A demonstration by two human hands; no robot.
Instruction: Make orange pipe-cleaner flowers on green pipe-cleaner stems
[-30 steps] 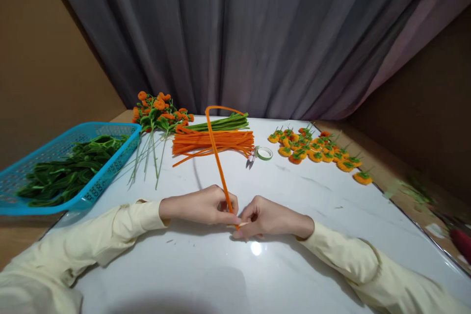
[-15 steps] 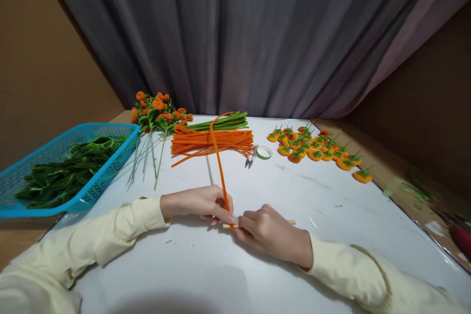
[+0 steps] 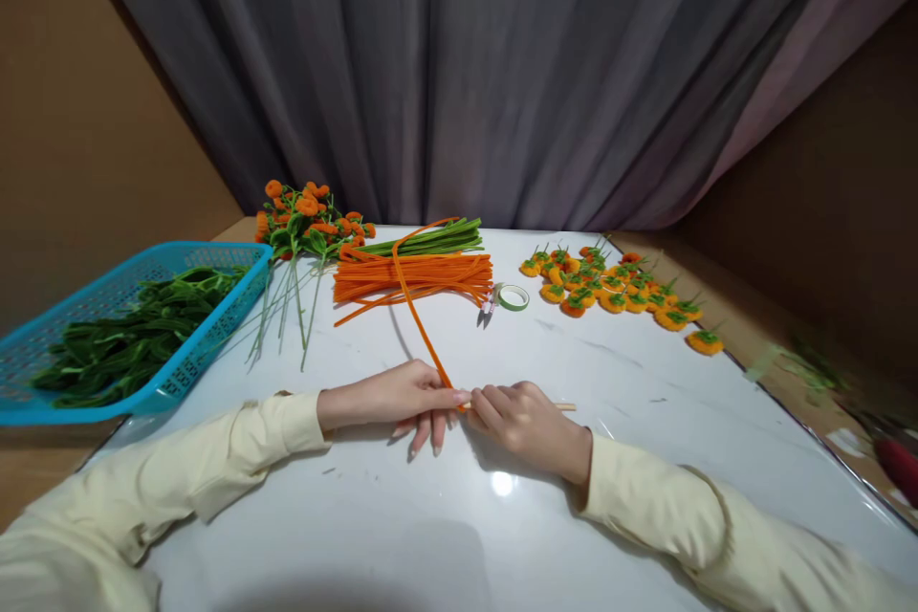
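A fuzzy orange stem [image 3: 420, 327] rises from the meeting point of two bare hands, leaning away and to the left, then bending rightward near its top. Its lower end meets a thin pale stick [image 3: 566, 406] between the fingertips; whether it wraps the stick is too small to tell. The left hand [image 3: 412, 399] pinches the stem at its thumb, with other fingers spread loosely below. The right hand [image 3: 527, 426] is closed around the stick, whose end pokes out to its right. To the left of the left hand, a blue plastic basket [image 3: 176, 382] with latticed sides holds a heap of dark green fuzzy leaves [image 3: 136, 330]. Beyond the left hand lie a bundle of orange stems [image 3: 408, 279], a bundle of green stems [image 3: 430, 237] behind it and, farther left, a bunch of orange flowers [image 3: 308, 208] with long green stalks. Beyond the right hand are a roll of tape [image 3: 526, 303] and a small pointed tool [image 3: 487, 308] just beside it; farther right, yellow and orange flower heads [image 3: 613, 301] lie grouped on the white table [image 3: 344, 535]. Compared with half a second ago, both hands are slightly farther forward, the left fingers have spread, and the orange stem leans more to the left; the basket's heap looks unchanged.
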